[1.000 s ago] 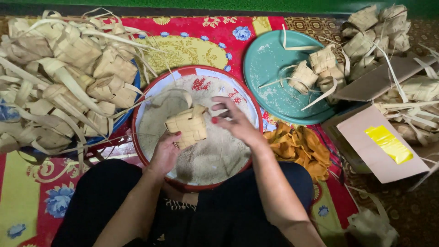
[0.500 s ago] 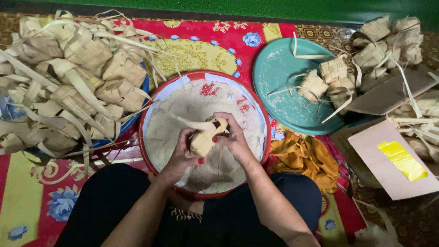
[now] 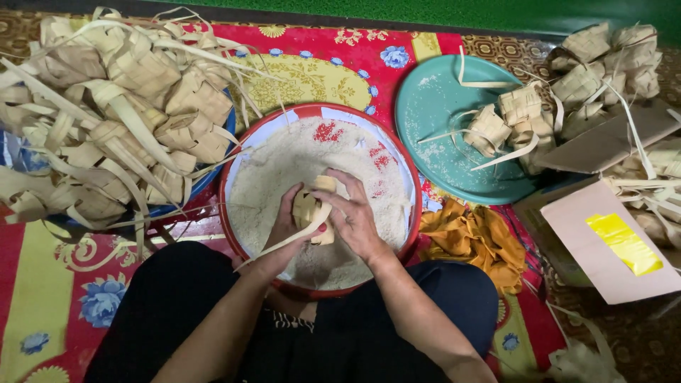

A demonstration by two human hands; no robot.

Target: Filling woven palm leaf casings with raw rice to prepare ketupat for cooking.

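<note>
Filling the far left of the view, a heap of empty woven palm-leaf pouches (image 3: 106, 113) spills over a blue basin (image 3: 206, 181), loose leaf strips trailing out toward the middle. Just right of it sits a round red-rimmed tray (image 3: 234, 234) of uncooked rice (image 3: 284, 170), resting against the person's lap on a red flowered mat (image 3: 355, 53).

Over the rice, the left hand (image 3: 284, 230) cups one woven pouch (image 3: 308, 209) from below and behind, fingers curled closed around it, while a long leaf strip (image 3: 273, 248) hangs from the pouch across the wrist. The right hand (image 3: 351, 213) presses against the pouch's other side, fingers bent over its top edge, so both hands grip the same pouch just above the rice near the tray's centre.

Right of the tray, a crumpled orange cloth (image 3: 472, 237) lies on the mat. Beyond it, a teal plate (image 3: 440, 142) carries a few pouches (image 3: 511, 120) with strips sticking out. At the far right lie more pouches (image 3: 603, 60) and a pink cardboard piece (image 3: 603, 241) with a yellow patch.
</note>
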